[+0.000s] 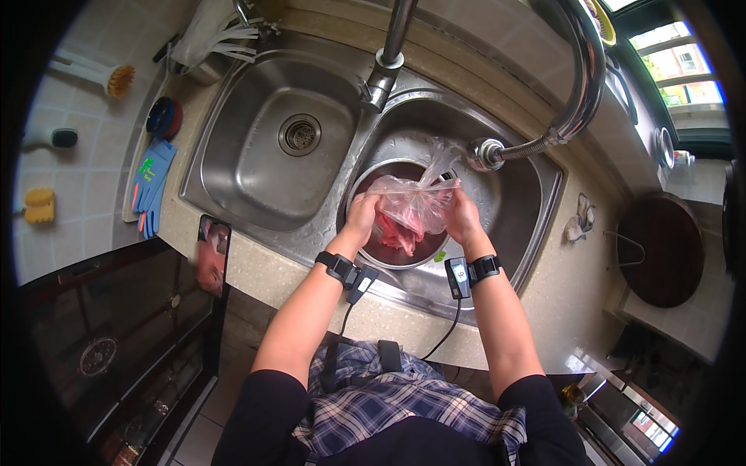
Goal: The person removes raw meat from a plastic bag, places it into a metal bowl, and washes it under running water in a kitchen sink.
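Note:
My left hand (362, 218) grips the left side of a clear plastic bag (402, 191), and my right hand (463, 216) holds its right side. Pink raw meat (401, 237) shows at the bag's lower edge, between my hands. Beneath them a round metal bowl (402, 267) stands in the right basin (513, 192) of a stainless steel sink. The bag's twisted top points away from me, and part of the bowl's inside is hidden by bag and meat. A small green scrap (439, 256) lies by the bowl's near right rim.
A chrome tap (382, 81) rises between the basins. The gooseneck faucet's spray head (486, 154) hangs over the right basin. A phone (213, 253) stands at the counter's left front edge, near blue gloves (154, 177). A round dark board (661, 250) leans at right.

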`<move>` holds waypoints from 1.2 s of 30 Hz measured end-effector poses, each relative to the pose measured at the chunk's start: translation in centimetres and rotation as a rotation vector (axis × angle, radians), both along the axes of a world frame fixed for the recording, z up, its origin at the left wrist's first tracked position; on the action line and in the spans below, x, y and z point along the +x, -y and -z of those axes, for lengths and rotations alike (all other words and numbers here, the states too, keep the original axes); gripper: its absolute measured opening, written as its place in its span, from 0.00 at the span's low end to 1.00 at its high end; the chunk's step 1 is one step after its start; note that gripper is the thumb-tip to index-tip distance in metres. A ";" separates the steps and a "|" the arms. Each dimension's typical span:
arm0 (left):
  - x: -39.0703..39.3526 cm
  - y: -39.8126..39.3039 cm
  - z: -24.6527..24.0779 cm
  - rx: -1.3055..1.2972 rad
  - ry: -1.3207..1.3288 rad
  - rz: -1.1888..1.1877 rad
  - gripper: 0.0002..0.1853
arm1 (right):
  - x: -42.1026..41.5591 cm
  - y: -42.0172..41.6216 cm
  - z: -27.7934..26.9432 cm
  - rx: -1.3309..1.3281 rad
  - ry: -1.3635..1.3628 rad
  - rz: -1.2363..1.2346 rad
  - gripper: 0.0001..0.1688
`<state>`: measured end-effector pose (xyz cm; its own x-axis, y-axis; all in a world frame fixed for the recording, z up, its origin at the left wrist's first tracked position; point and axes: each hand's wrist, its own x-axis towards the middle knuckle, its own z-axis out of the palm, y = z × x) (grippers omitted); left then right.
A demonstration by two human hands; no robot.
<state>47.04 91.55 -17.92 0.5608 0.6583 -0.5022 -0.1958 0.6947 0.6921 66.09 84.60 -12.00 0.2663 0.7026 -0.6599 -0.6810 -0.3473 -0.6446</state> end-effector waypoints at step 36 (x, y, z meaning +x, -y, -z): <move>-0.2 0.0 -2.6 0.165 -0.257 0.160 0.09 | 0.6 2.1 1.1 0.030 0.616 -0.431 0.05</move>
